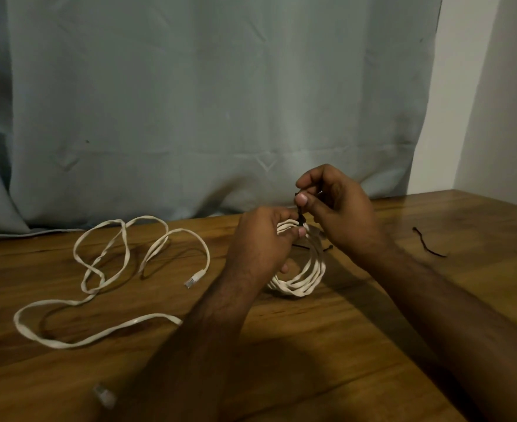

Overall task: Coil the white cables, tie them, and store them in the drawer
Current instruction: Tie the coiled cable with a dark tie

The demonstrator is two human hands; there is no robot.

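Observation:
A coiled white cable [304, 278] stands tilted on the wooden table [373, 345] near the middle. My left hand [262, 239] grips the top of the coil. My right hand [333, 208] pinches a black tie [300, 216] that wraps the coil's top, just above my left thumb. A second white flat cable [111, 269] lies loose and uncoiled on the left of the table, one plug [194, 279] pointing toward the coil and another plug [104, 395] near the front edge. No drawer is in view.
Another black tie [427, 243] lies on the table to the right of my hands. A grey-blue curtain [205, 102] hangs behind the table's far edge, and a white wall [494, 102] stands at the right.

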